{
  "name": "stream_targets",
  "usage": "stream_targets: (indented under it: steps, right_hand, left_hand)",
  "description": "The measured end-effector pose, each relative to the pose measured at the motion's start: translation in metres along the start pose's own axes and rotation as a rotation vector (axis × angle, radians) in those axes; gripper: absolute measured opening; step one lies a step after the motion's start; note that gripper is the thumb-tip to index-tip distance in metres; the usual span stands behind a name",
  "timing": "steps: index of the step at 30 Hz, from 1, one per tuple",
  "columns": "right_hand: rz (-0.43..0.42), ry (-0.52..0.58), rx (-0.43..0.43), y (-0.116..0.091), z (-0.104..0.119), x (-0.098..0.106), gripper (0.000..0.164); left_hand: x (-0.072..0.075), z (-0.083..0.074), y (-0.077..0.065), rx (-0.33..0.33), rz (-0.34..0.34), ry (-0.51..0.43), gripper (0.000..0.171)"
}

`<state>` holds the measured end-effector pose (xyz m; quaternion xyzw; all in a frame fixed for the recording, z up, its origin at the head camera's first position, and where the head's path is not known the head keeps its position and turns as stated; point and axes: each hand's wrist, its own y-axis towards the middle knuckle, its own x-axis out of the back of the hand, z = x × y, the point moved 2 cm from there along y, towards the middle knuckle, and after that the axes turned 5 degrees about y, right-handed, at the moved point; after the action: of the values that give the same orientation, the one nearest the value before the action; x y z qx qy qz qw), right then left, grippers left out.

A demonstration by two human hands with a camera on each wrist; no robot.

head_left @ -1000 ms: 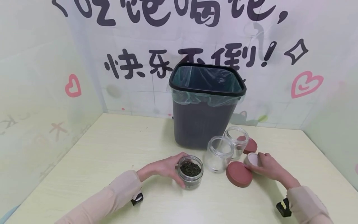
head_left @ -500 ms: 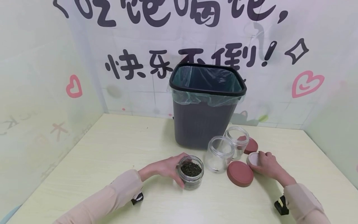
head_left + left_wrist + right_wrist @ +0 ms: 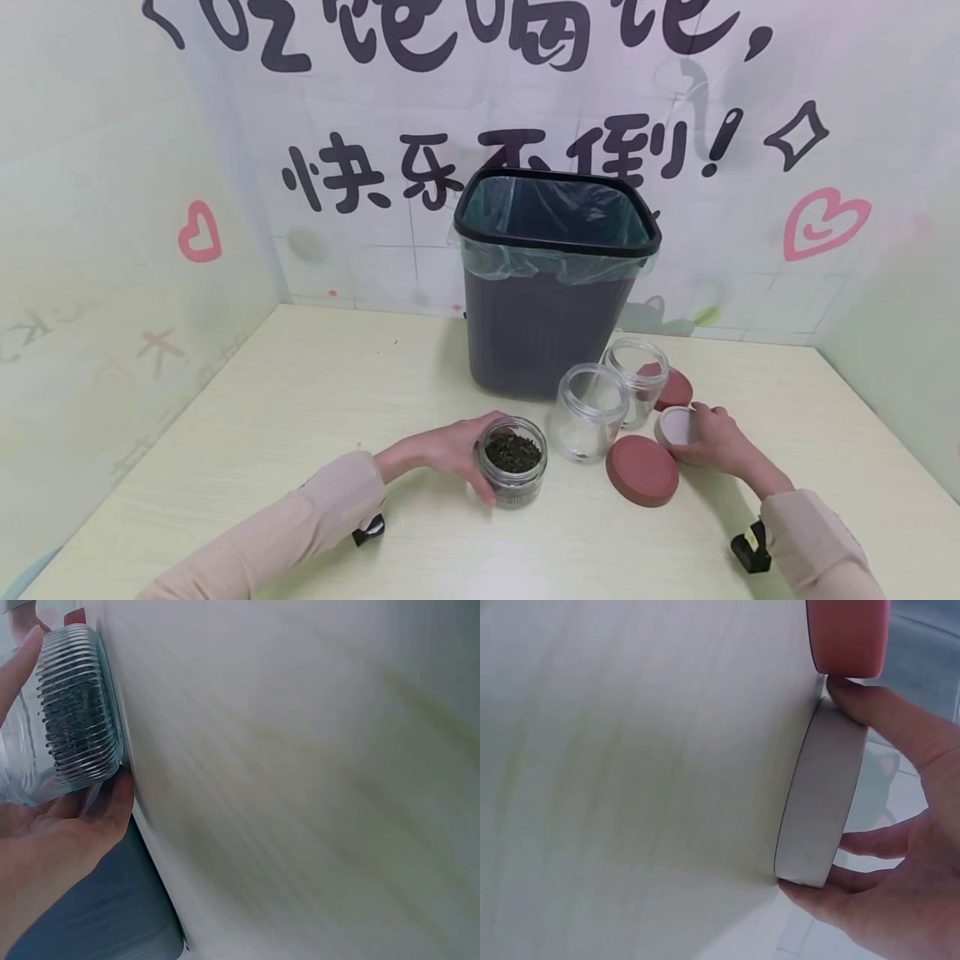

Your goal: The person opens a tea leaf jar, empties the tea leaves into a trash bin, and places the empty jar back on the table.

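My left hand point(image 3: 455, 454) grips an open glass jar point(image 3: 513, 483) from its left side, thumb in front and fingers behind. Dark dried leaves, like loose tea point(image 3: 512, 452), fill it to near the neck. In the left wrist view, the ribbed jar wall point(image 3: 75, 705) stands between thumb and fingers. My right hand point(image 3: 718, 442) holds a pale grey round lid point(image 3: 676, 427) by its rim, thumb at one side and fingers at the other. In the right wrist view, this lid point(image 3: 823, 795) lies flat at the tabletop, the thumb tip right by a red lid point(image 3: 849, 637).
Two uncovered clear jars, a nearer one point(image 3: 588, 417) and a farther one point(image 3: 637, 379), stand between my hands. One red lid point(image 3: 642, 471) lies in front of them, another red lid point(image 3: 675, 390) behind. A dark bin point(image 3: 543, 333) with a plastic liner stands at the back.
The right hand and the grey lid shift slightly right, then slightly back left. The front red lid slides a little toward me. The left hand and the leaf-filled jar stay in place.
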<state>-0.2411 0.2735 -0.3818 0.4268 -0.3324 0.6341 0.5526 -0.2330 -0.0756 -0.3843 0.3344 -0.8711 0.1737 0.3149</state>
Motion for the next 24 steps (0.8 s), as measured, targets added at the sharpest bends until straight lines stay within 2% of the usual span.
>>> stream_targets:
  steps: [9,13,17,24]
  right_hand:
    - [0.002,0.084,-0.008,-0.003,0.004,0.001,0.075]
    - [-0.026,0.090,0.001,-0.004,0.007,0.003,0.070]
    - [-0.064,0.100,0.027,-0.005,0.009,0.007,0.064]
    - [-0.079,0.136,0.050,-0.010,0.013,0.020,0.064]
  left_hand:
    - [-0.001,-0.001,0.001,-0.014,-0.033,0.023,0.090]
    - [-0.003,-0.002,0.001,-0.012,-0.055,0.009,0.085]
    - [-0.004,-0.001,0.001,-0.007,-0.081,0.013,0.086]
    - [0.001,0.001,-0.004,0.012,-0.148,-0.006,0.083]
